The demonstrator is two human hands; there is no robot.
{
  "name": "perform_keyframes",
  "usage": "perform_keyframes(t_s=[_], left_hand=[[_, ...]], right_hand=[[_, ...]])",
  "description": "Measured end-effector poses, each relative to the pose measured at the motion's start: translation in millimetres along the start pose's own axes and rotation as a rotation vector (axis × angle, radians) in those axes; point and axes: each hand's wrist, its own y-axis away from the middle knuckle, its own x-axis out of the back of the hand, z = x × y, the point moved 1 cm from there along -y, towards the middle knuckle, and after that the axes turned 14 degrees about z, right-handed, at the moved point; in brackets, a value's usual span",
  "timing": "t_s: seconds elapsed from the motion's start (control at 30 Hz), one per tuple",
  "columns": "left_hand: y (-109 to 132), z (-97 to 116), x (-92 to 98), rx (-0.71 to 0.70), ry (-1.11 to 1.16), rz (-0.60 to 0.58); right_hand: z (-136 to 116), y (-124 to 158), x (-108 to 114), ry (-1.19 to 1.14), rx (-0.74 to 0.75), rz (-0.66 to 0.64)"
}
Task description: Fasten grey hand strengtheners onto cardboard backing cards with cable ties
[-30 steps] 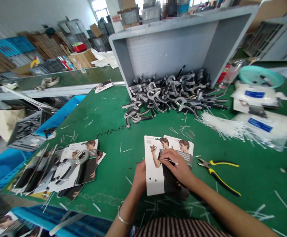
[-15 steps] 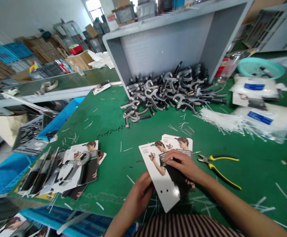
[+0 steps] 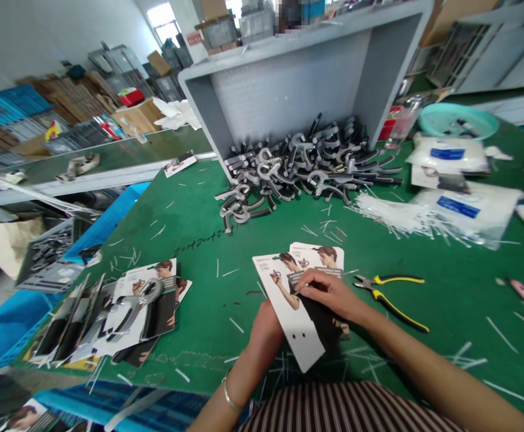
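A printed packaging card [image 3: 307, 349], white and black with two small holes near its lower end, is tilted above the table in front of me. My right hand [image 3: 327, 293] pinches its right side, thumb and fingers pressed together. My left hand [image 3: 267, 330] reaches behind the card's left edge; its fingers are hidden there. More cards [image 3: 334, 255] lie in a stack just beyond. Cutting pliers with yellow-black handles [image 3: 394, 295] rest open to the right. At left lies a pile of cards [image 3: 167, 312] with a grey-black hand grip [image 3: 142, 306] on top.
A grey crate [image 3: 298, 78] lies on its side at the back, hand grips [image 3: 289, 168] spilling from it. White cable ties [image 3: 392, 213], plastic bags [image 3: 473, 210] and a turquoise basin [image 3: 460, 123] are at right. Cut tie ends litter the green table [image 3: 189, 264]. Blue crates [image 3: 14, 324] stand left.
My left hand has slid further behind the card, hiding its fingers and showing a wrist bracelet. My right hand keeps its pinch on the card. The view has shifted slightly.
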Motion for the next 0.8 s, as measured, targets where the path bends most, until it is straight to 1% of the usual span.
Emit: perform_keyframes(t_s=[0.07,0.13,0.2,0.27,0.37,0.43,0.5,0.57,0.63,0.73,0.8], left_hand=[[-2,8,2.9,-0.016,0.02,-0.055],[1,17,11.5,-0.04,0.078,-0.098],[8,25,21.6,-0.062,0.136,-0.096],[14,27,28.9,-0.074,0.14,-0.064],[17,22,29.8,-0.102,0.004,-0.065],[15,19,26.1,-0.11,-0.13,-0.122],[10,20,22.9,-0.076,-0.197,-0.212],[7,24,23.0,0.007,-0.146,-0.241],[5,29,25.9,0.085,-0.053,-0.197],[6,32,30.3,0.136,0.015,-0.121],[6,31,30.4,0.175,0.019,-0.145]], right_hand=[[1,0,1,0.003,0.001,0.009],[2,0,2,-0.02,-0.028,0.035],[4,1,4,-0.055,-0.072,0.057],[5,1,4,-0.08,-0.099,0.067],[4,2,3,-0.043,-0.065,0.034],[2,2,1,0.023,-0.017,0.004],[2,2,0,0.065,0.011,-0.003],[4,3,0,0.044,-0.004,0.016],[6,4,1,-0.008,-0.042,0.037],[7,4,2,-0.056,-0.078,0.054],[6,4,1,-0.026,-0.068,0.042]])
